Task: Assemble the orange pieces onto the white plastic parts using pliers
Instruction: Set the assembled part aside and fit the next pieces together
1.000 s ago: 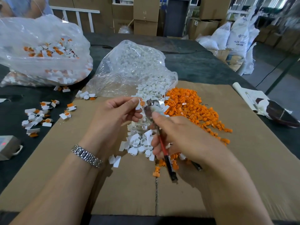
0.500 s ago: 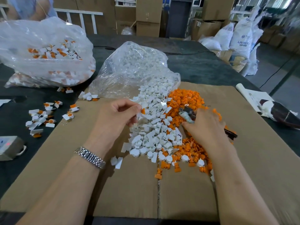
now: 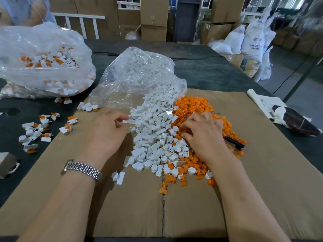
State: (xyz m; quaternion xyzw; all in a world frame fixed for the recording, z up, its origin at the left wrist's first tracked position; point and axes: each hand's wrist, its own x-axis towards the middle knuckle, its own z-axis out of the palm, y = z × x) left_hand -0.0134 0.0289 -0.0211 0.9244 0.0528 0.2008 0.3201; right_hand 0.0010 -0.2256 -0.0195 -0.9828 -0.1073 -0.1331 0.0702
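1. Left hand point(image 3: 106, 131), back up, fingers curled, pinching one small flat white plastic part point(image 3: 129, 121) between thumb and fingertip at the left edge of the heap of white plastic parts point(image 3: 153, 135).
2. Right hand point(image 3: 202, 133), palm down over the seam between the white heap and the pile of small orange plastic pieces point(image 3: 195, 109); fingers bent, tips down among the pieces; gripping black-handled pliers point(image 3: 233, 142), handle end poking out past the little-finger side, metal nose mostly hidden under the fingers.
3. Both forearms reaching in from the near edge, wrists low, a silver metal link watch point(image 3: 82, 169) on the left wrist.
4. Handling, as a judgement: both kinds of piece light, stiff and smooth, apt to slip or flick away; white part best held by its flat tab, leaving the round socket free; orange piece best nipped by its sides in the plier tips, lightly, to avoid crushing or marking.
5. Both heaps lying on a flat brown cardboard sheet point(image 3: 262, 180) spread over the dark tabletop point(image 3: 201, 67).
6. White heap spilling from an open clear plastic bag point(image 3: 132, 79).
7. Farther left, a second clear bag point(image 3: 42, 62) of white-and-orange assembled pieces, with scattered assembled pieces point(image 3: 38, 130) loose on the tabletop beside it.
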